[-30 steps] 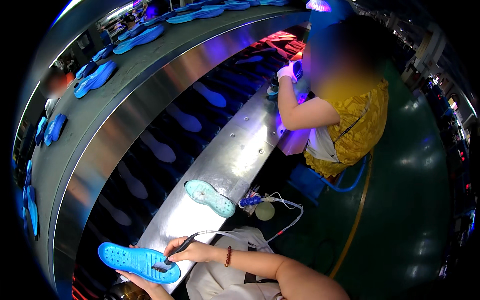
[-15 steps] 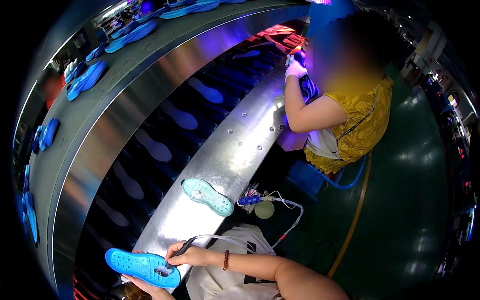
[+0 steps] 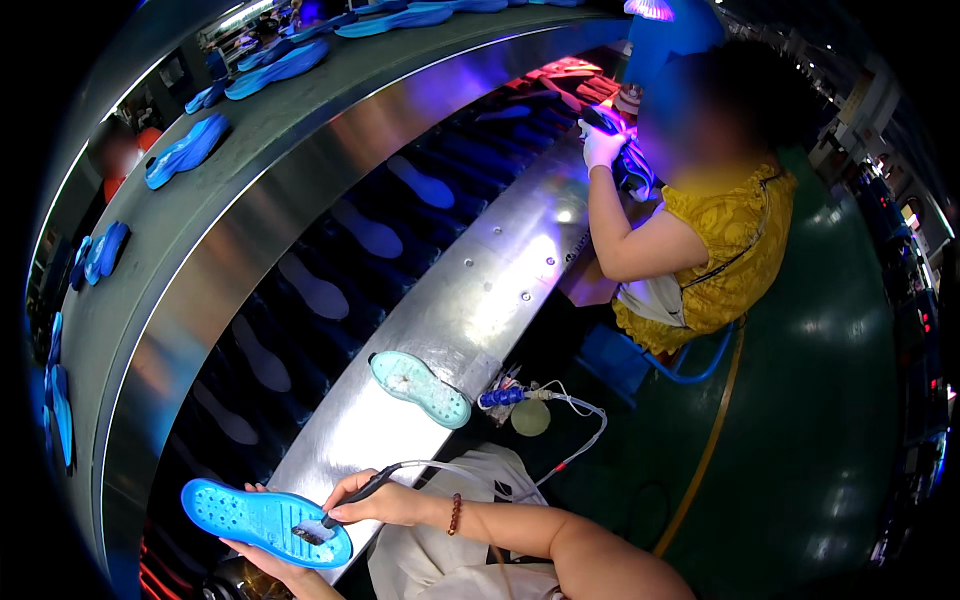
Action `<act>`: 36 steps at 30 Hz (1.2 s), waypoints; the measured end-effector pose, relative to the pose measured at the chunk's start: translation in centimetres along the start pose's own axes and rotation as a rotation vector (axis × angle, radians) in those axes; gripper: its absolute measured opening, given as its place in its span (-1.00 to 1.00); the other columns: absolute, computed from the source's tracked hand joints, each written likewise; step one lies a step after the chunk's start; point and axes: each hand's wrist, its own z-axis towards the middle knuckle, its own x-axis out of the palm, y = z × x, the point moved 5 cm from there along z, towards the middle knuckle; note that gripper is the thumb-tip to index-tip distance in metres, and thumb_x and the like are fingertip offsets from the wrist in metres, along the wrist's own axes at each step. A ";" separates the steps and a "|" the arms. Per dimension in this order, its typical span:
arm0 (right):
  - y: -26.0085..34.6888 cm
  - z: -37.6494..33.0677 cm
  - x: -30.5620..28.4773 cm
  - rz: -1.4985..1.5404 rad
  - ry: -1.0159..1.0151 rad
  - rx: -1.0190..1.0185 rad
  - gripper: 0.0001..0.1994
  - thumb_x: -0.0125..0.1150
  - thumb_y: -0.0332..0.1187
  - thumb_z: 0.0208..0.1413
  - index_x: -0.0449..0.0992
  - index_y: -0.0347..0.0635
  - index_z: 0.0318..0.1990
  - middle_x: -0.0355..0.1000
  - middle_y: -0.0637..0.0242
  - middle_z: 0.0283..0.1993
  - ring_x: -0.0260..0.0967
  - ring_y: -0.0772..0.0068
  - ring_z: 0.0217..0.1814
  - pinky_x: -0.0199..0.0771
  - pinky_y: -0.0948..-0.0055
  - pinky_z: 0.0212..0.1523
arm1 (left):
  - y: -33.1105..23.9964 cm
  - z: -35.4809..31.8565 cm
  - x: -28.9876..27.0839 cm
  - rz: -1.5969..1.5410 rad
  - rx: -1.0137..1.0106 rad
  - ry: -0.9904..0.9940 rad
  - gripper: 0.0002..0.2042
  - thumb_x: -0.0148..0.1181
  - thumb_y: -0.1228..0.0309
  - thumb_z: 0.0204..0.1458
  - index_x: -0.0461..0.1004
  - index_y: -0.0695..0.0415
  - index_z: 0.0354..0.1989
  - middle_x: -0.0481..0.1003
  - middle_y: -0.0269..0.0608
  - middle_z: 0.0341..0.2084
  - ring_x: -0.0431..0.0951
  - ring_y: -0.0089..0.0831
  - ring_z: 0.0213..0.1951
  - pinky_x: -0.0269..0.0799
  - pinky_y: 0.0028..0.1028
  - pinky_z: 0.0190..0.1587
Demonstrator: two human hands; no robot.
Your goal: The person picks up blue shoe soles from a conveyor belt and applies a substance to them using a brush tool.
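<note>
Right hand (image 3: 378,502): thumb and fingers pinched together round the dark handle of a brush (image 3: 354,497), wrist bearing a beaded bracelet (image 3: 455,514). The brush's wide, dark tip is at the inner face of a blue sole (image 3: 245,508), near its lower-right end, where a whitish patch shows. Left hand (image 3: 275,566): partly hidden under the sole, gripping it from below, with fingertips showing past the upper edge; the exact curl of the covered fingers cannot be told. The sole is held with its ribbed, hole-dotted side up, over the near end of a metal ledge (image 3: 455,310); contact with the ledge cannot be judged. From the rear of the brush a clear hose (image 3: 436,464) runs right, over the person's light clothing. Beyond the hands, a pale green sole (image 3: 420,390) lies on the ledge, whitish residue on its face; just beside the ledge are a blue fitting (image 3: 502,397) and a round pale object (image 3: 531,418). Left of the ledge, a dark lower belt bears a row of pale insoles (image 3: 314,288); above it, a grey conveyor (image 3: 262,150) carries blue soles. Farther along, a seated co-worker (image 3: 735,262) in yellow holds a dark item under violet light.
</note>
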 end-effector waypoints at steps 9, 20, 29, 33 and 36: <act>4.1 -1.7 2.9 0.198 -0.065 -0.193 -0.78 0.11 -0.41 0.03 0.39 -0.33 -0.19 0.42 0.17 -0.25 0.42 0.41 -0.19 0.45 0.46 -0.11 | -0.6 -3.7 7.3 -0.192 -0.007 0.644 -0.33 -0.22 -0.15 -0.01 -0.02 0.00 0.21 0.15 -0.09 0.12 0.25 -0.12 0.09 0.04 0.01 0.16; 8.2 -2.5 4.4 -0.323 -0.033 -0.384 -0.78 0.12 -0.48 0.00 0.45 -0.31 -0.17 0.42 0.25 -0.20 0.34 0.54 -0.15 0.33 0.63 -0.14 | -0.8 -1.5 5.8 -0.245 0.040 0.433 -0.42 -0.19 0.01 0.04 0.12 0.18 0.14 0.30 0.01 -0.01 0.35 -0.03 -0.04 0.19 0.05 0.04; 12.1 -5.2 8.3 -1.185 -0.021 -0.807 -0.80 0.21 -0.60 -0.25 0.51 -0.35 -0.35 0.48 0.10 -0.32 0.44 0.21 -0.23 0.36 0.37 -0.12 | 0.9 -1.1 10.1 -0.518 -0.201 0.679 -0.44 -0.25 0.03 0.10 0.13 0.25 0.12 0.29 0.00 0.02 0.33 -0.18 0.02 0.18 -0.23 0.10; 12.2 -5.6 7.8 -1.074 0.028 -0.734 -0.78 0.21 -0.62 -0.26 0.51 -0.34 -0.34 0.47 0.07 -0.32 0.45 0.23 -0.23 0.39 0.38 -0.14 | 0.6 -1.0 10.5 -0.466 -0.230 0.581 -0.48 -0.19 0.08 0.09 0.19 0.25 0.09 0.34 -0.01 -0.03 0.39 -0.20 -0.03 0.26 -0.25 0.05; 13.2 -5.0 6.7 -1.167 -0.048 -0.801 -0.80 0.23 -0.62 -0.27 0.51 -0.34 -0.36 0.48 0.10 -0.32 0.45 0.25 -0.25 0.43 0.42 -0.19 | 0.6 -0.9 10.8 -0.467 -0.229 0.601 -0.51 -0.17 0.11 0.09 0.23 0.25 0.05 0.36 -0.02 -0.05 0.39 -0.21 -0.04 0.27 -0.25 0.05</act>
